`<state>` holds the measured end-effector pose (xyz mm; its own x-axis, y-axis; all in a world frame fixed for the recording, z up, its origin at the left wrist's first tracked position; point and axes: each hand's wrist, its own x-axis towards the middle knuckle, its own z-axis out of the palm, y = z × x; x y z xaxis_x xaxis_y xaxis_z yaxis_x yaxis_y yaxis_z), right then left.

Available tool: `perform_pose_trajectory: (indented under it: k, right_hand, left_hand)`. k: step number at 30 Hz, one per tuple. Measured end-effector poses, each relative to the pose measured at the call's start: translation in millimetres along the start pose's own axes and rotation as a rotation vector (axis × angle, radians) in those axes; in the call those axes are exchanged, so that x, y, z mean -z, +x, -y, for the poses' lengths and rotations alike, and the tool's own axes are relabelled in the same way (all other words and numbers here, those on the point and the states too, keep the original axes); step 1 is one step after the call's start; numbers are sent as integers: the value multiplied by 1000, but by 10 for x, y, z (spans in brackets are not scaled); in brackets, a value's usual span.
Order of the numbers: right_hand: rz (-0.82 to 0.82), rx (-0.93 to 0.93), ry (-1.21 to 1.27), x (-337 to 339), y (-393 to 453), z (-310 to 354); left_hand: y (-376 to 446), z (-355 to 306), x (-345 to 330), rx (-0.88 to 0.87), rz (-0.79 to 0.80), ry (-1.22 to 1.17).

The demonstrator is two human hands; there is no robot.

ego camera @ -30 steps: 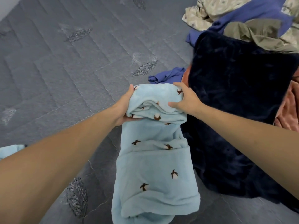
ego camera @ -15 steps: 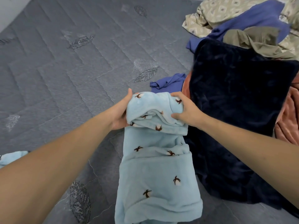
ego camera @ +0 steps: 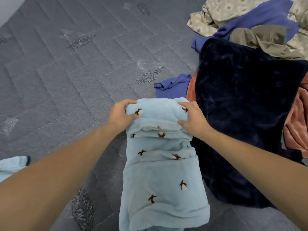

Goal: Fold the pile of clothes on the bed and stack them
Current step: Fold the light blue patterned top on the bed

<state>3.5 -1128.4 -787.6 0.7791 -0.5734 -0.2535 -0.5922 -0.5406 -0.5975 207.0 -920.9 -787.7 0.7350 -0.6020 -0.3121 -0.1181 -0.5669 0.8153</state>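
Your left hand (ego camera: pixel 122 115) and right hand (ego camera: pixel 194 120) each clamp a far corner of the fleece (ego camera: pixel 160 164) at lower centre. Loosen either pinch and the thick fold may spring open, or sag toward the dark pile (ego camera: pixel 246 104).

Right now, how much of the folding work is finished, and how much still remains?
Early stage. Done: nothing visibly stacked. In hand: the left hand and right hand grip the far end of the light blue fleece garment, partly folded on the bed. Left: the dark navy piece, purple garment, pink fabric and patterned beige cloth lie unfolded.
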Motion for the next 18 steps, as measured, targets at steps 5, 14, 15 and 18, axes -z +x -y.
perform_pose_trajectory:
  k: [5, 14, 15, 18]
  right_hand:
    - [-160, 329, -521, -84, -15, 194]
    - [104, 231, -509, -312, 141, -159]
    - [108, 240, -492, -300, 182, -174]
    - [152, 171, -387, -181, 296, -136]
  left_hand:
    - [-103, -182, -98, -571, -147, 748]
    - [-70, 189, -292, -500, 151, 807]
    - [-14, 187, -278, -440, 149, 762]
    - [188, 139, -188, -96, 185, 471]
